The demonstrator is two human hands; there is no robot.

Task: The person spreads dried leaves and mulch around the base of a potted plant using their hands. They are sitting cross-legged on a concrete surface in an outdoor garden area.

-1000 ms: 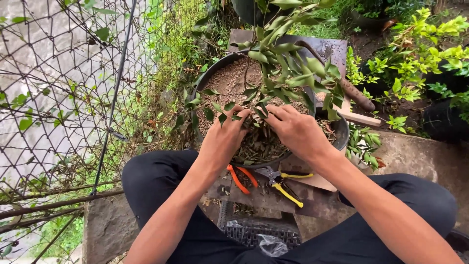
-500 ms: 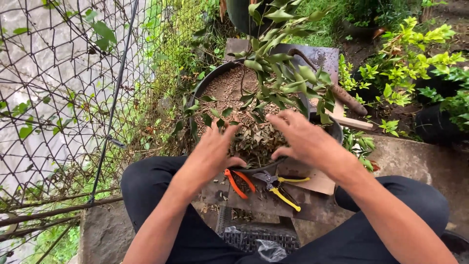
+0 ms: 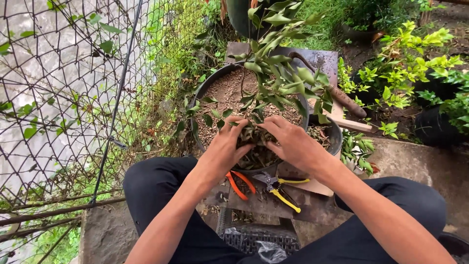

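Both hands were cupped on one clump of dry leaves (image 3: 254,134) at the near side of the pot (image 3: 207,83). Left hand (image 3: 225,144) was curled, fingers pressed into the clump from its left; right hand (image 3: 291,142) was closed over it from the right, thumbs nearly meeting. The clump sat on the soil (image 3: 227,90) just in front of the plant (image 3: 281,73) stem. For a clean grab, it was judged that leaves should be squeezed together from both sides and lifted low, clear of the stem and low twigs. Two cutters, orange (image 3: 239,182) and yellow (image 3: 281,188), lay just outside the pot's near rim, untouched.
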